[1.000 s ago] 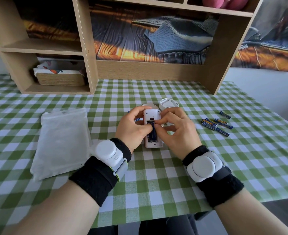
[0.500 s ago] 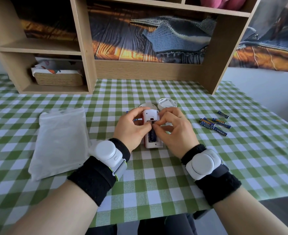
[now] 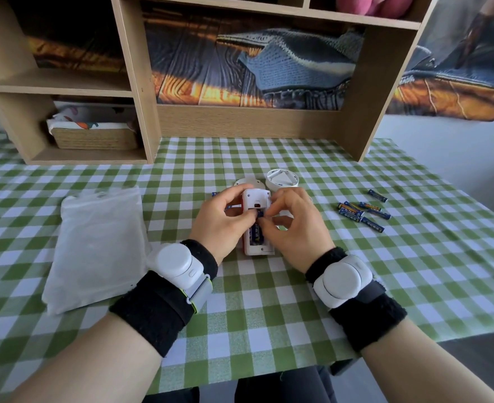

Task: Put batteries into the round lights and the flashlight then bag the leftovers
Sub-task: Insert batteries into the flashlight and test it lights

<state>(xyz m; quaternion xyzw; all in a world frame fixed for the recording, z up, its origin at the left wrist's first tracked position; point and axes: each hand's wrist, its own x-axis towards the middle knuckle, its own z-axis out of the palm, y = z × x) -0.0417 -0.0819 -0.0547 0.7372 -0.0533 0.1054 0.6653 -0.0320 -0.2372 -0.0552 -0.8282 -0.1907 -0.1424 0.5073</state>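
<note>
While the left hand [image 3: 221,219] grips the white flashlight [image 3: 256,199] by its left side near the table's middle, the right hand [image 3: 293,225] pinches a blue battery [image 3: 257,231] in its open compartment. Two round lights [image 3: 281,178] sit just behind. Loose batteries [image 3: 359,212] lie toward the right edge, a white bag [image 3: 97,245] toward the left.

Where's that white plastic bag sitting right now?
In the head view, the white plastic bag lies flat on the checked tablecloth, left of the left hand, in front of the wooden shelf.
</note>
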